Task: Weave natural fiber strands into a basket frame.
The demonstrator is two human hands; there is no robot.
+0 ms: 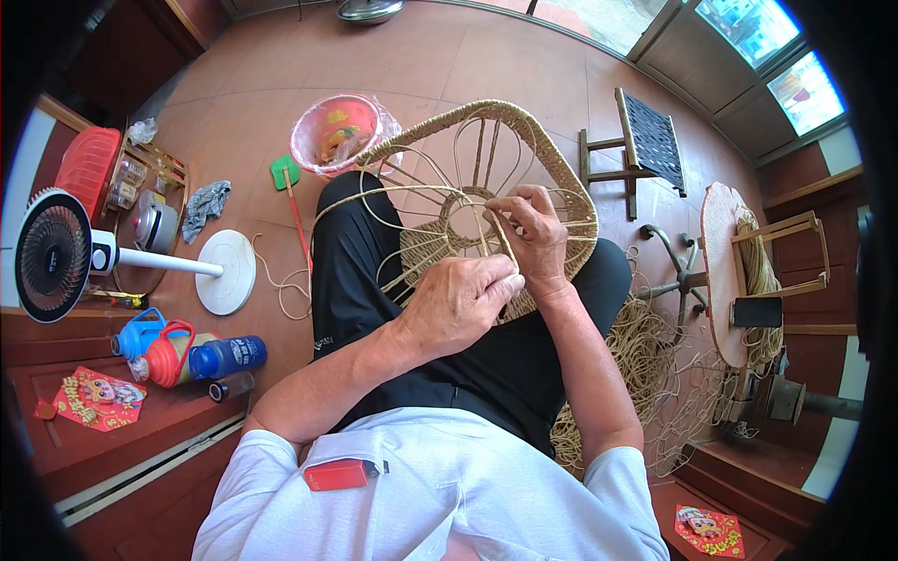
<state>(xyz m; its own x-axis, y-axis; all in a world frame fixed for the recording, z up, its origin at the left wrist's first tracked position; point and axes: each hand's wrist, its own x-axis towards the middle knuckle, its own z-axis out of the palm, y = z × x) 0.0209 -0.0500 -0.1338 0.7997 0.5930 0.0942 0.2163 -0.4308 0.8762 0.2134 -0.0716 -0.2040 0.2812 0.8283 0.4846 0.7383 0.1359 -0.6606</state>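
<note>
Reddish tiled floor (421, 56) all round, pink bucket (323, 117) at eleven o'clock! The woven frame (514, 115) sits at twelve, between the knees (355, 224); left hand (458, 299) pinches cord (503, 239), right hand (535, 238) grips cord just beyond.

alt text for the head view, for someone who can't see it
The left hand and right hand of a seated person pinch straw-coloured cord above a partly woven frame on their lap. A pink tub stands ahead on the floor, a fan to the left, and a heap of cord to the right.
</note>
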